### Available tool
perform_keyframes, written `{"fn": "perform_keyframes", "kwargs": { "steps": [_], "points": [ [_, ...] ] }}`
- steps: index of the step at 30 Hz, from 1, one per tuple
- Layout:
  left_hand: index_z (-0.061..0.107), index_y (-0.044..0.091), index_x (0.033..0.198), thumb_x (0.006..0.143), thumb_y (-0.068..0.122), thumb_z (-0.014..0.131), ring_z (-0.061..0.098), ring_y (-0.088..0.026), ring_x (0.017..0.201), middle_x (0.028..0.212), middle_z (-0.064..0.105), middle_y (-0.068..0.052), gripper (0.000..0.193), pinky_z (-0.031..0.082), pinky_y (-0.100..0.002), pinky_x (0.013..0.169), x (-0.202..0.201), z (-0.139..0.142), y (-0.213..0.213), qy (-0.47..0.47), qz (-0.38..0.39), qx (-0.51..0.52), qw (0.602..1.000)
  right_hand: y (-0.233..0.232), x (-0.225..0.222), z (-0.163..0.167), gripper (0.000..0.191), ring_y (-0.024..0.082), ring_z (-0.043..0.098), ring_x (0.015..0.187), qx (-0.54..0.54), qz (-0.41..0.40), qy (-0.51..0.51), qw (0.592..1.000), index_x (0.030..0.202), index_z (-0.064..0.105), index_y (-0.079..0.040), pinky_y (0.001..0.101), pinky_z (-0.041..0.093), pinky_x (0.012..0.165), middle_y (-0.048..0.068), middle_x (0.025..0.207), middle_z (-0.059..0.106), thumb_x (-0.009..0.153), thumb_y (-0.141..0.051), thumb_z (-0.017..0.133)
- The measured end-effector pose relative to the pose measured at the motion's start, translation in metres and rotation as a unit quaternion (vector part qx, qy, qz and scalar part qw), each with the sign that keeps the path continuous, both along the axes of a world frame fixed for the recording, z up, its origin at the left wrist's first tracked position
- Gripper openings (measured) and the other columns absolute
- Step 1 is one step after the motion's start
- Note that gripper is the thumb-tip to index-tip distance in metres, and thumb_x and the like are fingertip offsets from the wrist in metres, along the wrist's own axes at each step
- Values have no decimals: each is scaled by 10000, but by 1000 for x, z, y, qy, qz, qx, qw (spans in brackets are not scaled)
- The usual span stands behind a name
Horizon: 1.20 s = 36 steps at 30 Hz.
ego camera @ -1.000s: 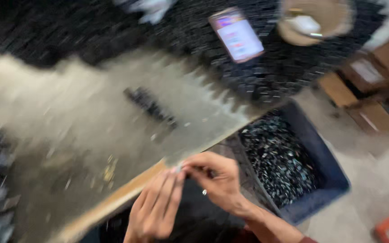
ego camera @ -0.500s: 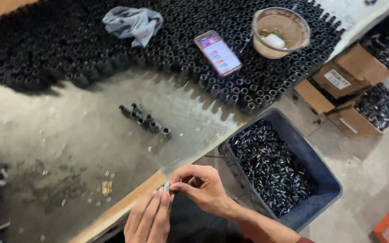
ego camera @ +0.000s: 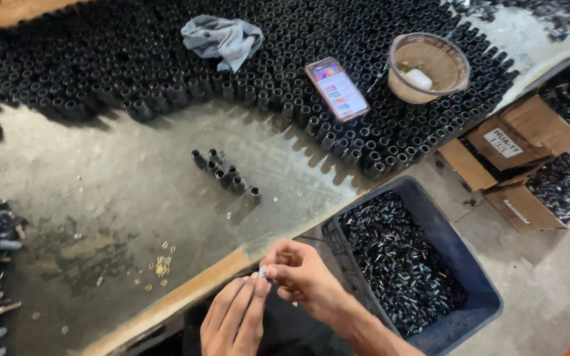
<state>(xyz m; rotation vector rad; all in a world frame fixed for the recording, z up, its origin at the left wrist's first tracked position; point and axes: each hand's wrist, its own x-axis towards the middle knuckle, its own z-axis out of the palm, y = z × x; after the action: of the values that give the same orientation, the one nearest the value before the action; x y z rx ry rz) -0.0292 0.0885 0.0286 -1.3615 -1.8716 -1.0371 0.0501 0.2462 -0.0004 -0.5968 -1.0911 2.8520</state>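
a small pale part (ego camera: 262, 271) is pinched between the fingertips of both hands at the near edge of the worktable (ego camera: 100, 198). the right hand (ego camera: 305, 277) is closed on it from the right with thumb and forefinger; the left hand (ego camera: 235, 320) meets it from below with fingers held straight and close together. what kind of part it is cannot be told, as it is too small and mostly covered.

work judged as done: a very large field of upright black tubular pieces (ego camera: 166, 59) is stood in dense rows across the far half of the table, and a short separate cluster of upright black pieces (ego camera: 225, 175) is set near the table's middle, well apart from the field. this cluster is judged to be the batch in hand, and only few pieces are counted in it.

work judged as left: a dark blue bin (ego camera: 476, 290) just right of the hands is filled with loose black pieces, and open cardboard boxes (ego camera: 529, 171) beyond it hold more. a large remainder is therefore inferred.

also noted: small yellowish bits (ego camera: 161, 266) are scattered on the table near the hands; a phone (ego camera: 336, 88), a grey rag (ego camera: 222, 39) and a woven basket (ego camera: 429, 66) are resting on the standing rows.
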Motion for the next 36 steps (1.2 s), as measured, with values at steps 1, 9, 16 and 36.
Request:
{"fn": "perform_keyframes", "kwargs": {
  "steps": [1, 9, 16, 36],
  "points": [
    [726, -21, 1069, 780, -38, 751, 734, -296, 930, 994, 733, -132, 290, 607, -392, 855, -1, 2, -4, -1, -23, -6, 1000, 4, 2, 1, 178, 24, 506, 611, -5, 20, -18, 1000, 1052, 674, -36, 183, 345, 465, 13, 895, 660, 921, -100, 776],
    [728, 139, 984, 857, 107, 758, 761, -260, 960, 1048, 762, -28, 135, 593, -360, 859, -118, 15, -7, -199, -206, -82, 955, 11, 0, -3, 212, 105, 608, 917, 237, -50, 120, 963, 1078, 601, -1, 253, 481, 828, 34, 977, 681, 1037, -207, 583],
    [767, 60, 1159, 850, 119, 839, 630, -133, 804, 1119, 720, -90, 323, 561, -272, 743, -253, -21, 43, -295, -47, -90, 950, 6, 0, 13, 290, 163, 518, 692, 156, -88, 109, 978, 1304, 497, -1, 324, 472, 666, 66, 770, 534, 1111, -217, 500],
    [235, 71, 1625, 895, 4, 579, 538, -225, 954, 1019, 624, -58, 809, 325, -400, 1010, -15, -32, -91, -403, -53, -223, 886, -52, -25, 6, 91, 266, 654, 686, 701, 178, 333, 605, 1083, 502, -69, 343, 478, 601, 120, 879, 631, 1091, -70, 412]
  ]
}}
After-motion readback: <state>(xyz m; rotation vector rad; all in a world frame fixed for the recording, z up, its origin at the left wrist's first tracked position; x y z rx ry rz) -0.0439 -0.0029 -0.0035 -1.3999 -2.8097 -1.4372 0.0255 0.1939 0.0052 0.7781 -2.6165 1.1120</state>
